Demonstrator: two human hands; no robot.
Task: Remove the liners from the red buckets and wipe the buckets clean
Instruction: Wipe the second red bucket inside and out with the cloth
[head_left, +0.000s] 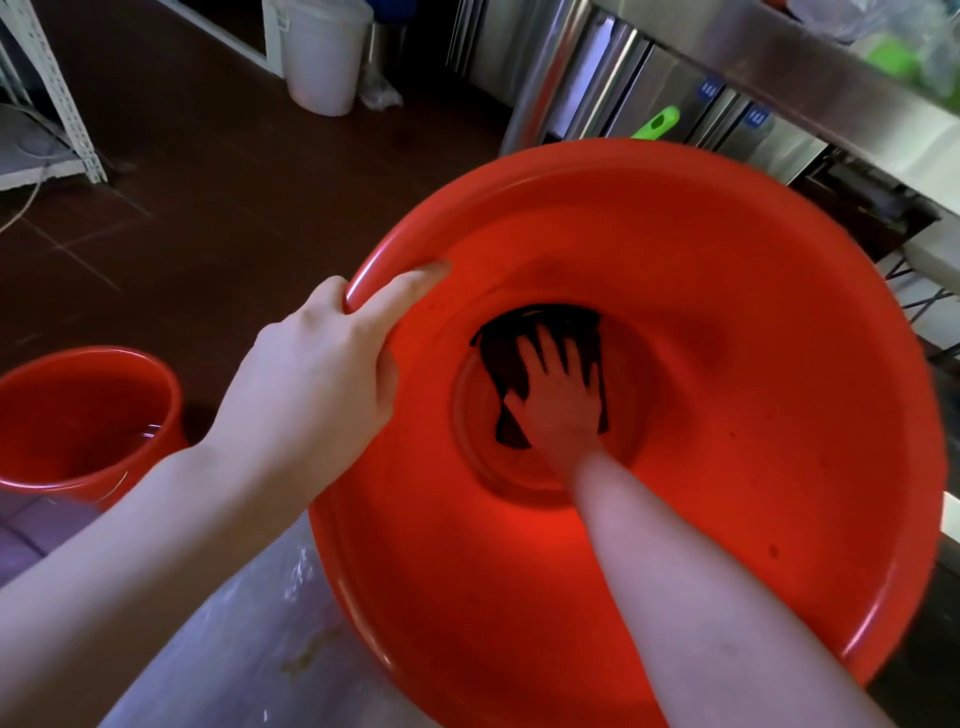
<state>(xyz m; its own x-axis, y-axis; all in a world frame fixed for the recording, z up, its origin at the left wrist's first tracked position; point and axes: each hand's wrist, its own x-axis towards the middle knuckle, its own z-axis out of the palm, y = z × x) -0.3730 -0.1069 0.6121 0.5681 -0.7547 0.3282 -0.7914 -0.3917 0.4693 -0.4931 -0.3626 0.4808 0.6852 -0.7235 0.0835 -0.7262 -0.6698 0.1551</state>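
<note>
Wiping the red bucket's floor

Left hand (317, 374) clamps the red bucket (727, 291) rim to steady it; right hand (558, 400), fingers spread, presses a dark cloth (501, 358) flat against the bottom.

floor: dark brown tiles (208, 171)
white bin (324, 52): standing far off on the floor
steel cabinets (649, 78): along my right
green handle (658, 123): beside the cabinets

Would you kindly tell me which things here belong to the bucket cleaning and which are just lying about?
Belonging to the job:
- large red bucket, rim gripped by left hand
- dark cloth under right hand at its bottom
- second red bucket

Lying about:
- white bin
- green object
- metal shelving
</note>
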